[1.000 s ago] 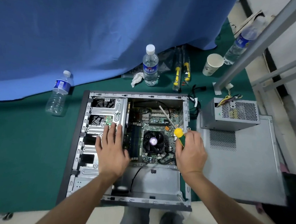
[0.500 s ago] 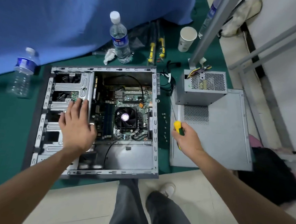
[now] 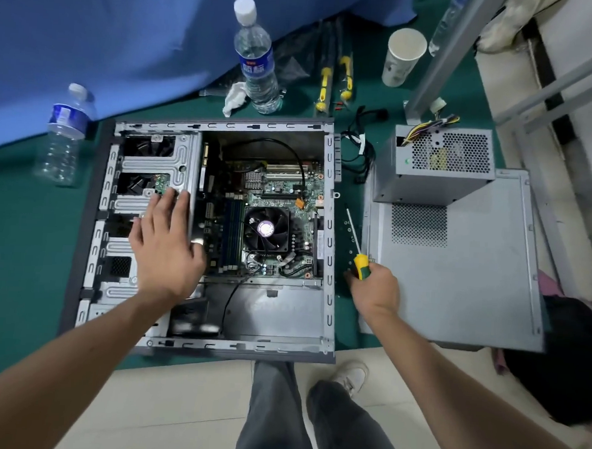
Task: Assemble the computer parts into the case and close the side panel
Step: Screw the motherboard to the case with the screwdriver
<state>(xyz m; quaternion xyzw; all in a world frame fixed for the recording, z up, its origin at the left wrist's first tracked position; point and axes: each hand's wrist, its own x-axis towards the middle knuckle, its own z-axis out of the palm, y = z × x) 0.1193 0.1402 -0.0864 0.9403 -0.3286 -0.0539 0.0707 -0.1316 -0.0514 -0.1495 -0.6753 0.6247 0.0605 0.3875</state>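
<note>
The open computer case (image 3: 329,226) lies flat on a green mat, its motherboard (image 3: 282,189) and CPU fan (image 3: 266,228) showing. My left hand (image 3: 164,248) rests flat, fingers straight, on the metal drive cage (image 3: 160,164). My right hand (image 3: 373,290) grips the yellow-green screwdriver (image 3: 356,248) just right of the case, shaft pointing away. The grey power supply (image 3: 438,163) sits on the side panel (image 3: 456,277) to the right.
Two water bottles (image 3: 257,57) (image 3: 64,133), a paper cup (image 3: 403,56), a tissue (image 3: 234,97), yellow-handled tools (image 3: 333,80) and loose black cables (image 3: 360,148) lie behind the case. A metal frame (image 3: 444,53) rises at the back right. My legs (image 3: 278,412) are below.
My right hand has carried the screwdriver out of the case to its right side. The view has pulled back and shifted right. My left hand stays on the drive cage.
</note>
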